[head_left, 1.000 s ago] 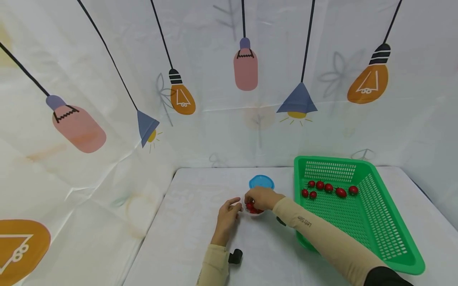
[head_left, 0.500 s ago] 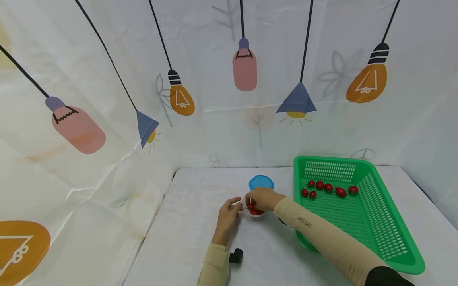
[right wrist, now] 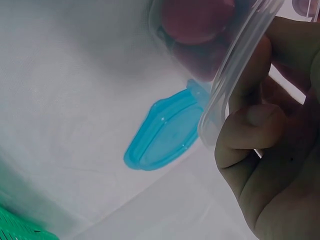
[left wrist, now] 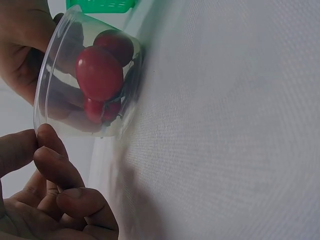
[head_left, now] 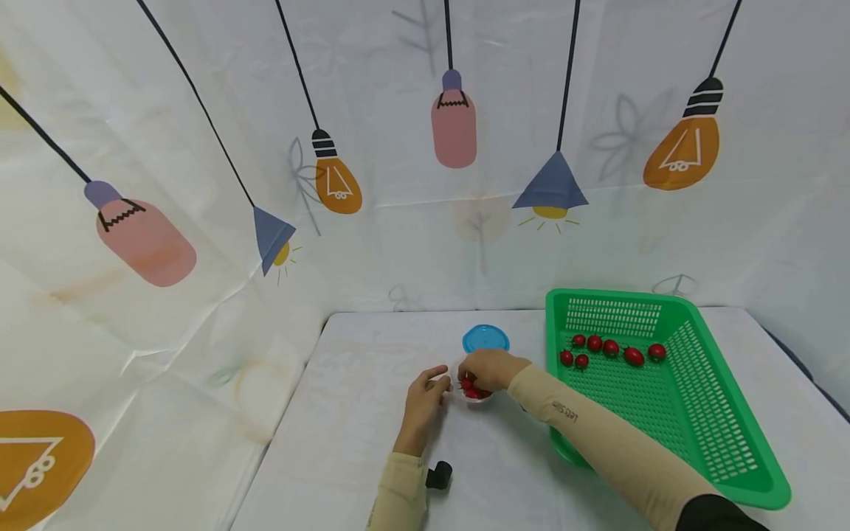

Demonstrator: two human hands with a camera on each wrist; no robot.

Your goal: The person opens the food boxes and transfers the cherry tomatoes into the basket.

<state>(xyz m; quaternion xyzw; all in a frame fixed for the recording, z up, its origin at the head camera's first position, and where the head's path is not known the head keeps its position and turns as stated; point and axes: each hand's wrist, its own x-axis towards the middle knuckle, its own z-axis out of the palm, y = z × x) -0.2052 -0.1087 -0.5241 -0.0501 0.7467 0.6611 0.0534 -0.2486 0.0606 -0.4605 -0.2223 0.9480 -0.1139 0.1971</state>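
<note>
A clear plastic cup (left wrist: 132,75) with several red cherry tomatoes (left wrist: 99,73) in it stands on the white table. In the left wrist view, my left hand (head_left: 421,405) pinches the cup's rim between thumb and finger. From the other side, my right hand (head_left: 490,369) reaches over the rim, its fingers bent down into the cup. Whether those fingertips hold a tomato is hidden. The right wrist view shows some right-hand fingers curled outside the rim. Just behind the cup lies a blue lid (head_left: 485,337).
A green plastic basket (head_left: 733,413) stands on the right of the table, with several cherry tomatoes (head_left: 634,357) near its far left part. The right forearm crosses over the basket's near left edge. A white printed sheet (head_left: 412,251) hangs behind the table.
The right hand's fingers have shifted very slightly to the right within the cup, and the tomatoes there look a little rearranged. The left hand stays at the rim.
</note>
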